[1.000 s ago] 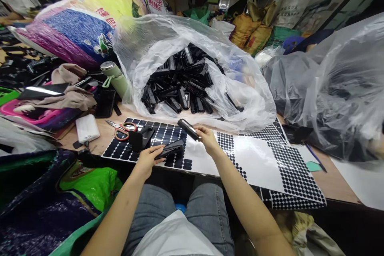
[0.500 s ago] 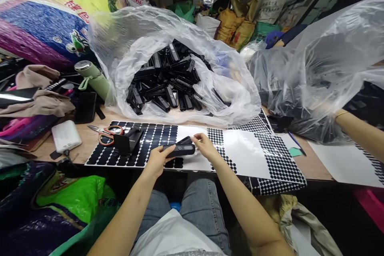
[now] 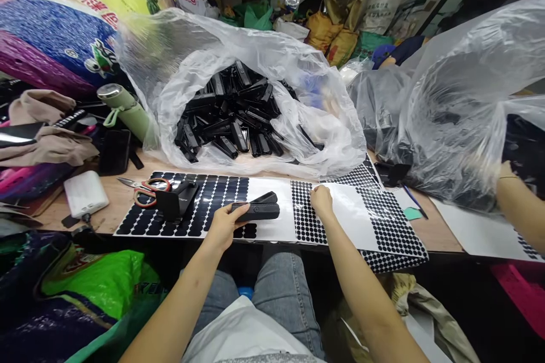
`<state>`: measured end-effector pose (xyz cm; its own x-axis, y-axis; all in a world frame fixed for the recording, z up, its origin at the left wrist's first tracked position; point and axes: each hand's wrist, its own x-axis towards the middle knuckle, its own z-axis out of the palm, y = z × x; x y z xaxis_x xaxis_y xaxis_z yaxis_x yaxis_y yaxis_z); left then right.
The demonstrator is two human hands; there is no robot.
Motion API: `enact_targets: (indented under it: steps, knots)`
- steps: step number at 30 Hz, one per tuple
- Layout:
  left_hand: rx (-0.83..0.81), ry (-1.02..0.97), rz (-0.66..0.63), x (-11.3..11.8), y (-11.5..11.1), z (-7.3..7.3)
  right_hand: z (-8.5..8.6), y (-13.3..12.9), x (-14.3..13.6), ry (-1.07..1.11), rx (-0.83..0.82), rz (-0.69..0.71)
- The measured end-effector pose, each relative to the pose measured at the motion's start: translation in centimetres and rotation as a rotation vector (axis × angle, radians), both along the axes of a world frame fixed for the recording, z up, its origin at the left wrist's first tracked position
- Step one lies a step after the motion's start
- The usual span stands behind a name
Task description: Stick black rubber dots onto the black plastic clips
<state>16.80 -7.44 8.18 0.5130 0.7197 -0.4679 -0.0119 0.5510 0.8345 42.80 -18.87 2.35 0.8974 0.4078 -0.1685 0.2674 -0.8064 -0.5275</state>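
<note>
My left hand (image 3: 223, 224) is closed on a black plastic casing (image 3: 259, 211), held level above the sheets. A second slim dark part (image 3: 267, 198) with a textured face sticks up at a slant behind it, apparently in the same grip. My right hand (image 3: 322, 201) rests over a sheet of small round black stickers (image 3: 307, 227), fingertips pressed together on the dots. Whatever is between those fingertips is hidden. To the left lies a sheet of larger black stickers (image 3: 221, 195), with a black stand (image 3: 175, 204) and orange-handled scissors (image 3: 149, 190) on it.
Beyond the sheets, a clear plastic bag (image 3: 170, 96) lies open, full of black casings (image 3: 238, 108). A green bottle (image 3: 125, 110), a phone (image 3: 114, 152) and a white power bank (image 3: 86, 194) stand left. At right, another person's arm (image 3: 519, 204) reaches by a second bag (image 3: 451, 102).
My right hand has left the casing and moved right, down to the small round stickers. My left hand keeps its hold. The other person's arm has shifted right, and the view has moved slightly.
</note>
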Motion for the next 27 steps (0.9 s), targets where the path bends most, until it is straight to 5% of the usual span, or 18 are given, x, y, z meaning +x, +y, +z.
enact_targets:
  steps: [6, 14, 18, 27]
  knots:
    - [-0.021, -0.031, 0.028, 0.0, -0.4, 0.9, 2.8, -0.2, -1.2, 0.037, 0.106, 0.045]
    - [0.049, -0.047, 0.074, 0.3, -1.2, 1.7, 8.8, 0.6, -13.0, 0.213, 0.501, 0.428]
    - [0.091, -0.045, 0.086, 0.3, -1.7, 1.9, 9.2, 1.3, -15.5, 0.182, 0.606, 0.422]
    - [0.116, -0.043, 0.137, 0.2, -2.3, 1.6, 8.4, 2.0, -16.0, 0.142, 0.572, 0.399]
